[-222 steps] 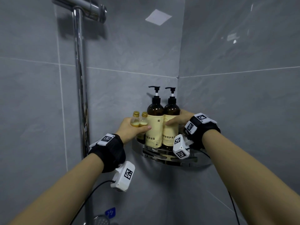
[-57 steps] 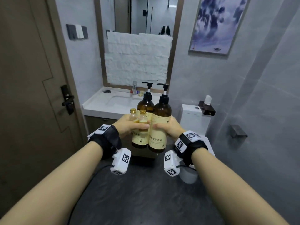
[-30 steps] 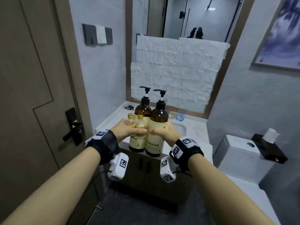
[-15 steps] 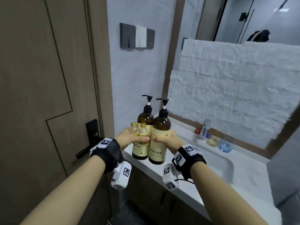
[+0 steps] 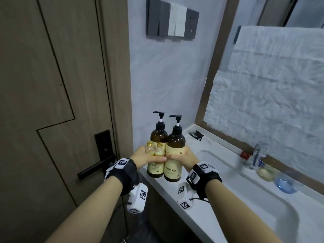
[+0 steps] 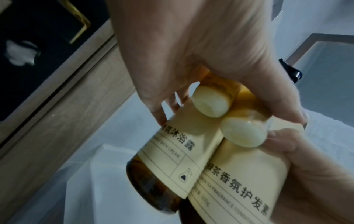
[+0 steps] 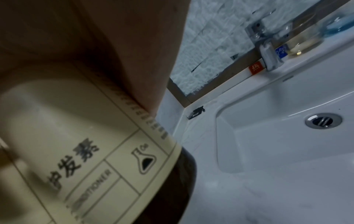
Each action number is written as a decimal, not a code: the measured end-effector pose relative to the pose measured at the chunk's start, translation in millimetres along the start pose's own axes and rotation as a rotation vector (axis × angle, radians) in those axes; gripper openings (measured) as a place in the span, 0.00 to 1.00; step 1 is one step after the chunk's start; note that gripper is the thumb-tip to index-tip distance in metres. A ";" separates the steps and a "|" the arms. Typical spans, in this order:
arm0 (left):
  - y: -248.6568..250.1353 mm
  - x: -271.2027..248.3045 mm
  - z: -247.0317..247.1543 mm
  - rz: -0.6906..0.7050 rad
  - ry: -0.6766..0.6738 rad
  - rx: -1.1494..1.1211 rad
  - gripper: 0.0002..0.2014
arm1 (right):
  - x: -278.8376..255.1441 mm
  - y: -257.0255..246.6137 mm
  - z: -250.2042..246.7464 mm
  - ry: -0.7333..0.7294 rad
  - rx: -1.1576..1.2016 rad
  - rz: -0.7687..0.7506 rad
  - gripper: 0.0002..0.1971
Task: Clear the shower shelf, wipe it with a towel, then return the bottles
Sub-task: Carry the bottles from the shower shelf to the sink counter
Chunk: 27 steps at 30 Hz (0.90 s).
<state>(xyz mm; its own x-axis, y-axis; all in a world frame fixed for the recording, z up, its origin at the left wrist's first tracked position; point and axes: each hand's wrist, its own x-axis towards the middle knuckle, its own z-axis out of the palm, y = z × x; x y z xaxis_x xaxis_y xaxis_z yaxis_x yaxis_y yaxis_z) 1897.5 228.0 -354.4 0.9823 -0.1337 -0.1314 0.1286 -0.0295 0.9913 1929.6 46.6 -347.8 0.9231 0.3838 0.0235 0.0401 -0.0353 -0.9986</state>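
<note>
Together, both hands carry four bottles just above the table's left end.
Curled left hand [image 5: 142,157] grips two small gold-capped bottles [image 5: 155,151] and the left pump bottle [image 5: 157,137]; right hand [image 5: 185,157] wraps the right pump bottle [image 5: 175,155]. All upright, touching, left of the sink basin [image 5: 233,174] in the table [image 5: 175,190].

Both forearms reach forward, left hand [image 5: 144,157] and right hand [image 5: 184,158] curled inward, thumbs nearly meeting, gripping

Lifted off the shower shelf, the four bottles [image 5: 165,151] now hang low over the bench [image 5: 219,204] beside the sink [image 5: 273,204].
</note>
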 end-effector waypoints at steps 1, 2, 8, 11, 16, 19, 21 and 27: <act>-7.4 6.0 -1.0 -0.001 0.012 -0.002 0.14 | 6.2 8.2 -0.3 -0.001 -0.002 -0.005 0.34; -15.4 11.9 -1.8 -0.003 0.024 -0.004 0.15 | 11.5 16.2 -0.6 -0.004 -0.004 -0.006 0.34; -60.4 40.2 -2.6 -0.019 0.078 -0.007 0.28 | 33.0 63.5 -4.0 -0.010 -0.032 -0.026 0.27; -77.1 53.4 -2.7 0.000 0.100 -0.011 0.32 | 43.1 83.1 -6.1 -0.006 -0.023 -0.055 0.26; -107.2 69.5 -0.7 0.065 0.154 0.004 0.37 | 54.5 118.6 -12.8 0.089 -0.044 0.056 0.36; -121.3 77.6 -0.5 0.106 0.155 -0.011 0.35 | 57.3 133.9 -16.9 0.085 -0.045 0.114 0.35; -124.6 82.6 -2.8 0.125 0.157 -0.022 0.35 | 62.4 135.1 -20.0 0.066 -0.062 0.131 0.34; -130.4 91.3 -17.9 0.100 0.222 0.003 0.43 | 90.8 127.1 -37.7 0.098 -0.264 0.176 0.28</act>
<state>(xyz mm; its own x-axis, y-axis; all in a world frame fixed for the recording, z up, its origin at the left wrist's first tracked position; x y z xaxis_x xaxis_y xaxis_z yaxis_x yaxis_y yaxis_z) 1972.8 237.3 -495.4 0.9961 0.0847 -0.0263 0.0289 -0.0303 0.9991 2032.9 42.2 -470.8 0.9565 0.2609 -0.1308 -0.0369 -0.3364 -0.9410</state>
